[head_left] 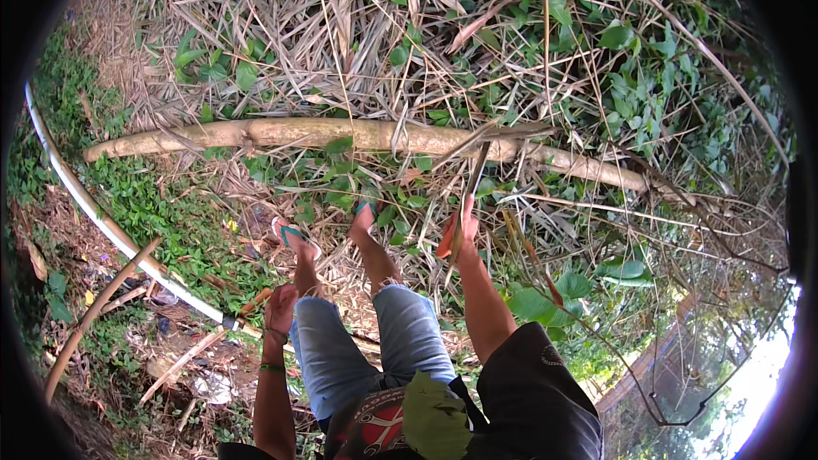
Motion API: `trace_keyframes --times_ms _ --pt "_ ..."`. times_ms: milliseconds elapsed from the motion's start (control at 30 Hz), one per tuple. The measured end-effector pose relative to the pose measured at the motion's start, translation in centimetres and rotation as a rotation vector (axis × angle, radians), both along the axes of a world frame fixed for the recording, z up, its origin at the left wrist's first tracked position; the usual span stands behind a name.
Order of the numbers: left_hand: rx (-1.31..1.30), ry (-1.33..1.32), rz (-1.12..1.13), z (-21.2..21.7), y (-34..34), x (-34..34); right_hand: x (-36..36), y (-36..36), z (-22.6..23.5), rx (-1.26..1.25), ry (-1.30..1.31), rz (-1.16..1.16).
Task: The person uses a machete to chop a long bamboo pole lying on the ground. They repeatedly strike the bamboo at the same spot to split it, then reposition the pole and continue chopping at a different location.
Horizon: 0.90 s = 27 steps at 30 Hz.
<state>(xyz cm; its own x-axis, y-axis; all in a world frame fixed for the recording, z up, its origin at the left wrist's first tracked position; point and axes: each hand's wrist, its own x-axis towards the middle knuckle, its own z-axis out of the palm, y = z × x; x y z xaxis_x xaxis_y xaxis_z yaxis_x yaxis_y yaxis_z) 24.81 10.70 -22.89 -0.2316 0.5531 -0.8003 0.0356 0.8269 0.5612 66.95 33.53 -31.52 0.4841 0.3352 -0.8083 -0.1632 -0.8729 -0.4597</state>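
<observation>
My right hand (460, 228) is closed round the handle of a machete, held out in front of me. The machete's dark blade (479, 172) points away and reaches the long, pale branch (315, 133) lying across the ground; whether it touches or only overlaps it, I cannot tell. Dry stalks cross the branch near the blade tip. My left hand (280, 307) is held by my left thigh with its fingers curled in, and no object shows in it. Beside it lies an orange-brown stick-like piece (256, 300).
A white pole (102, 220) with a dark joint curves along the left. A brown stick (98, 311) leans across it. Dry stalks and green leaves (630, 94) cover the ground ahead. Thin bare twigs (660, 409) hang at right. My sandalled feet (294, 237) stand just short of the branch.
</observation>
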Motion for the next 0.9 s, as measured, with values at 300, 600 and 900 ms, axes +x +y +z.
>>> trace_keyframes --times_ms 300,600,900 --pt "0.006 -0.036 -0.05 -3.5 -1.0 0.6 1.6 26.6 18.9 0.894 -0.371 0.72" --pt "0.064 -0.05 -0.046 -2.0 -1.9 0.8 16.9 2.6 -4.0 -0.069 -0.738 1.064" --pt "-0.141 -0.065 0.195 0.5 -5.1 0.0 9.4 17.0 13.6 0.008 -0.256 0.948"
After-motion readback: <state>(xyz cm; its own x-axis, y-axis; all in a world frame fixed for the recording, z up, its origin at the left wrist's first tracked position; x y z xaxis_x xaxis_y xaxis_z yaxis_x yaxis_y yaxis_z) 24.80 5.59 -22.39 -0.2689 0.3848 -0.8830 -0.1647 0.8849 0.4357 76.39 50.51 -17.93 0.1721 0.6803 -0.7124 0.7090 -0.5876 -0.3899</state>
